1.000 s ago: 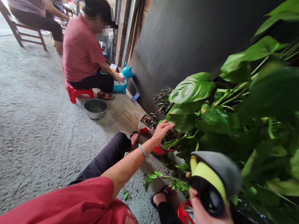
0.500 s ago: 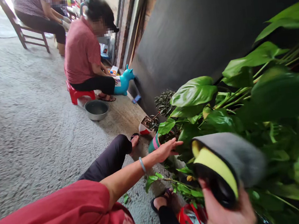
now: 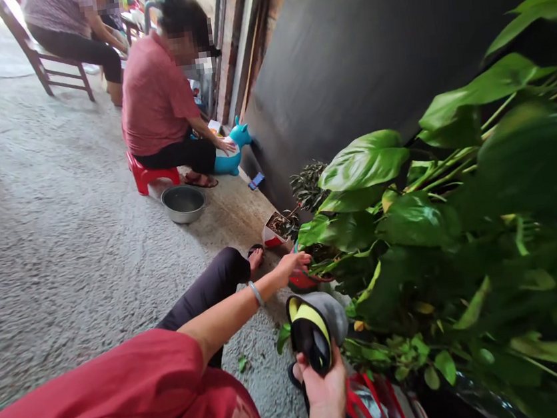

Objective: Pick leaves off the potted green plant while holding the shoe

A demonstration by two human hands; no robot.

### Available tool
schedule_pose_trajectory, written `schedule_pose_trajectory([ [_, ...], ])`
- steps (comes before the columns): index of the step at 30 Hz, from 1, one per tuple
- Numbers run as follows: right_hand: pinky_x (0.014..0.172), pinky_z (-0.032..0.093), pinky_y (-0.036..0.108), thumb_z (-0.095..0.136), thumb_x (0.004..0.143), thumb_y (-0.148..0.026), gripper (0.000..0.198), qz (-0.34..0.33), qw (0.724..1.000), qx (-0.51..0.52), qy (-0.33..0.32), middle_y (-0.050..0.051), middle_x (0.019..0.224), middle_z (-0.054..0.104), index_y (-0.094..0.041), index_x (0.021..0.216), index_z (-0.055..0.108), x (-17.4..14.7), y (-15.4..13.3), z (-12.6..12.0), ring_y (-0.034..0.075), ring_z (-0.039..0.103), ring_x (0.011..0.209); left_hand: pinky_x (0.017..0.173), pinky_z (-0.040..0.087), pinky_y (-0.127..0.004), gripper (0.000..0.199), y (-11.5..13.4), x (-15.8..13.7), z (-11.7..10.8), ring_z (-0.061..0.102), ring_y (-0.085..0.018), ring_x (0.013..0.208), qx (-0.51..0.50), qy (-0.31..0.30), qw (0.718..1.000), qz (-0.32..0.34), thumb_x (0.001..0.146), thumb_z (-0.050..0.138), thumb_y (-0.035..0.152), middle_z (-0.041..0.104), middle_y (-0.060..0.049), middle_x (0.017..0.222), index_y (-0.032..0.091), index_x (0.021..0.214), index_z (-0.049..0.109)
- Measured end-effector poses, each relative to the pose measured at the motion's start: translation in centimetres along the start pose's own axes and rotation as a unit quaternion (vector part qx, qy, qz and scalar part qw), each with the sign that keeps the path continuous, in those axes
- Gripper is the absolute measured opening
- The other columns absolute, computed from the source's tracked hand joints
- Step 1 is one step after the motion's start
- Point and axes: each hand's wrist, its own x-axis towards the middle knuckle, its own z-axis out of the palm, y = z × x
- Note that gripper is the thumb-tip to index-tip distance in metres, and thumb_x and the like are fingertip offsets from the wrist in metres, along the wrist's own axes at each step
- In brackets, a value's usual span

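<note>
A: What is seen at the far left?

B: A wooden chair point(image 3: 48, 64) with a seated person is seen at the top, on rough concrete. Nearer the middle, another person in a pink shirt point(image 3: 155, 95) is seated on a red stool point(image 3: 146, 176), with a metal basin point(image 3: 183, 202) just in front and a teal toy animal point(image 3: 232, 154) being touched at the wall.

A: And the left hand?

B: The left hand point(image 3: 290, 266) is stretched out from a red sleeve, a bangle point(image 3: 256, 293) worn at the wrist. Its fingers are curled at the rim of a red pot point(image 3: 301, 280); whether the rim is actually gripped cannot be told.

A: What is held lower down?

B: A grey and yellow shoe point(image 3: 316, 325) is clasped from below by the right hand point(image 3: 324, 388), its dark opening turned toward the camera, just beside the foliage.

A: And to the right?

B: A large-leaved green plant point(image 3: 440, 217) is spread against a dark wall point(image 3: 365, 45). A small potted shrub point(image 3: 309, 189) is set behind the red pot.
</note>
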Motion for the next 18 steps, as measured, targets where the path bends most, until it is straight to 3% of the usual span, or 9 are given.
schedule_pose_trajectory([
  [3,0.049,0.049,0.035,0.088,0.043,-0.051,0.048,0.057,0.996,0.03,0.065,0.0,0.067,0.07,-0.023,0.074,0.065,0.2,1.1,-0.4,0.022,0.064,0.057,0.093,0.049,-0.036,0.043,0.8,1.8,-1.3,0.062,-0.025,0.112,0.049,0.056,0.997,0.022,0.088,0.055,0.04,0.065,-0.015,0.131,0.012,0.119,0.066],
  [5,0.05,0.05,0.034,0.089,0.045,-0.048,0.047,0.064,0.993,0.041,0.09,0.001,0.073,0.072,-0.023,0.076,0.066,0.6,1.0,-0.3,0.021,0.065,0.061,0.103,0.046,-0.037,0.041,2.3,3.9,-1.4,0.058,-0.025,0.122,0.073,0.077,0.991,0.078,0.087,0.057,0.036,0.064,-0.013,0.136,0.014,0.12,0.067],
  [8,0.05,0.051,0.034,0.09,0.048,-0.044,0.044,0.039,0.991,0.049,0.119,0.001,0.075,0.073,-0.022,0.078,0.066,1.2,-0.6,-0.3,0.021,0.065,0.061,0.115,0.036,-0.034,0.037,5.9,8.0,-0.9,0.052,-0.023,0.133,0.117,0.105,0.972,0.174,0.086,0.059,0.031,0.062,-0.011,0.14,0.016,0.118,0.069],
  [10,0.052,0.052,0.033,0.09,0.051,-0.041,0.04,-0.006,0.988,0.056,0.141,0.0,0.075,0.072,-0.022,0.078,0.067,1.7,-3.2,-0.3,0.02,0.064,0.061,0.119,0.032,-0.035,0.035,8.0,10.5,-0.1,0.05,-0.024,0.136,0.141,0.101,0.964,0.2,0.087,0.058,0.032,0.063,-0.011,0.139,0.015,0.116,0.07],
  [12,0.058,0.055,0.033,0.087,0.06,-0.042,0.033,-0.076,0.982,0.071,0.159,-0.003,0.075,0.072,-0.024,0.078,0.067,2.6,-6.9,-0.1,0.018,0.066,0.068,0.118,0.033,-0.036,0.035,9.1,12.0,1.1,0.051,-0.027,0.135,0.142,0.061,0.967,0.201,0.089,0.055,0.036,0.066,-0.013,0.133,0.013,0.11,0.072],
  [14,0.065,0.056,0.033,0.079,0.069,-0.046,0.025,-0.155,0.97,0.093,0.164,-0.006,0.083,0.073,-0.028,0.082,0.067,4.1,-10.8,0.7,0.018,0.067,0.081,0.114,0.036,-0.037,0.038,8.5,12.4,2.9,0.053,-0.029,0.132,0.125,0.0,0.976,0.179,0.092,0.049,0.039,0.071,-0.016,0.12,0.011,0.102,0.073],
  [16,0.068,0.056,0.034,0.07,0.076,-0.051,0.023,-0.21,0.961,0.105,0.148,-0.008,0.095,0.073,-0.033,0.091,0.068,6.2,-13.7,1.9,0.018,0.067,0.094,0.109,0.04,-0.04,0.039,6.6,11.8,5.1,0.058,-0.029,0.124,0.092,-0.047,0.988,0.118,0.094,0.044,0.039,0.075,-0.015,0.105,0.012,0.096,0.074],
  [18,0.063,0.054,0.035,0.066,0.075,-0.052,0.026,-0.21,0.966,0.098,0.113,-0.007,0.097,0.073,-0.034,0.093,0.068,8.3,-14.2,3.2,0.019,0.067,0.094,0.103,0.045,-0.045,0.031,4.0,10.6,7.3,0.064,-0.029,0.111,0.054,-0.061,0.996,0.042,0.091,0.049,0.037,0.077,-0.011,0.095,0.018,0.093,0.073],
])
